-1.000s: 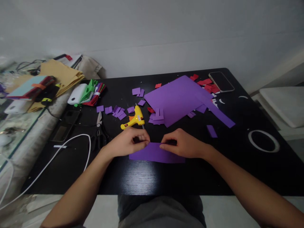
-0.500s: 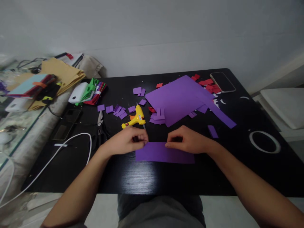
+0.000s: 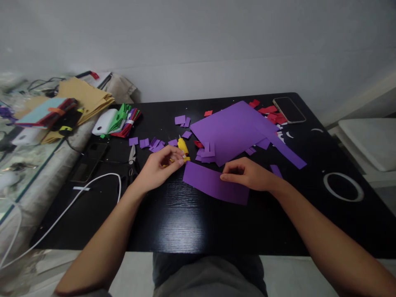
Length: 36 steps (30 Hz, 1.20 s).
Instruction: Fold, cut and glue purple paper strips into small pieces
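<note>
Purple strip [image 3: 207, 183] lies flat and slightly askew on the black surface [image 3: 192, 222] just in front of the person. Right hand [image 3: 250, 175] pinches its far edge with thumb and forefinger, likely to keep it from sliding. Left hand [image 3: 157, 167] has fingers curled around the yellow glue gun [image 3: 183, 146] just left of the strip, with cut purple squares [image 3: 154, 144], scissors [image 3: 131, 159] and the big purple sheet [image 3: 232, 128] beyond, within reach.

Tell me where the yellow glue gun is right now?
In the head view, the yellow glue gun lies on the black table, partly under the left hand, just left of the purple strip.
</note>
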Motion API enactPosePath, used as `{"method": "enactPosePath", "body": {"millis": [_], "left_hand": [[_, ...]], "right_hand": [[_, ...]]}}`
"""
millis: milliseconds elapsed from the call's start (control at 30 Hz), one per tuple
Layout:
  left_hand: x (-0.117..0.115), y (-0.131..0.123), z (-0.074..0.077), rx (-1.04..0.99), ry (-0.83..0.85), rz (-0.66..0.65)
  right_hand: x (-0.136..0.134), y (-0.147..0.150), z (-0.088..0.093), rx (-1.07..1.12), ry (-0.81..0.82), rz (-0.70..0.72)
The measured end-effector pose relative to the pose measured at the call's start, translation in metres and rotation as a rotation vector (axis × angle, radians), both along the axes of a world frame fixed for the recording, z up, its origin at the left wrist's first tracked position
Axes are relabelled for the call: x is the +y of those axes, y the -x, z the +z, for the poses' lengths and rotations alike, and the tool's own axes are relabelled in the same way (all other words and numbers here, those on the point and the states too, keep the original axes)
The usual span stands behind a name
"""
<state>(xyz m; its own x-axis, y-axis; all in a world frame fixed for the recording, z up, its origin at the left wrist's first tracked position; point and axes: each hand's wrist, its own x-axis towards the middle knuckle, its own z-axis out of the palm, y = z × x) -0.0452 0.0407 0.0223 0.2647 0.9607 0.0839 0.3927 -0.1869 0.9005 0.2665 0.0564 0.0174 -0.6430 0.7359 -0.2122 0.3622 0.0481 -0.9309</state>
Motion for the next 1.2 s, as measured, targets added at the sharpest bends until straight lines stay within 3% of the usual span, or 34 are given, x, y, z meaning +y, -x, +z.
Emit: {"method": "enactPosePath", "body": {"millis": [133, 367, 500, 867, 1000, 1133, 1200], "left_hand": [[-0.004, -0.007, -0.002, 0.064, -0.037, -0.071], [-0.006, -0.010, 0.001, 0.107, 0.038, -0.184], [-0.010, -0.018, 0.000, 0.131, 0.052, -0.232], [-0.024, -0.041, -0.013, 0.101, 0.006, -0.198], [-0.015, -0.026, -0.005, 0.028, 0.020, -0.109], [0.000, 0.001, 0.006, -0.079, -0.017, 0.132], [0.005, 0.012, 0.008, -0.127, -0.031, 0.238]], "right_hand": [[-0.004, 0.005, 0.003, 0.007, 0.013, 0.010], [-0.007, 0.008, 0.003, 0.013, 0.086, 0.031], [-0.013, 0.015, -0.001, 0.124, 0.102, -0.052], [-0.027, 0.028, -0.004, 0.078, 0.057, -0.069], [-0.021, 0.024, -0.002, 0.050, 0.075, -0.087], [-0.011, 0.013, 0.003, 0.041, 0.082, -0.097], [-0.005, 0.007, 0.003, 0.081, 0.165, -0.077]]}}
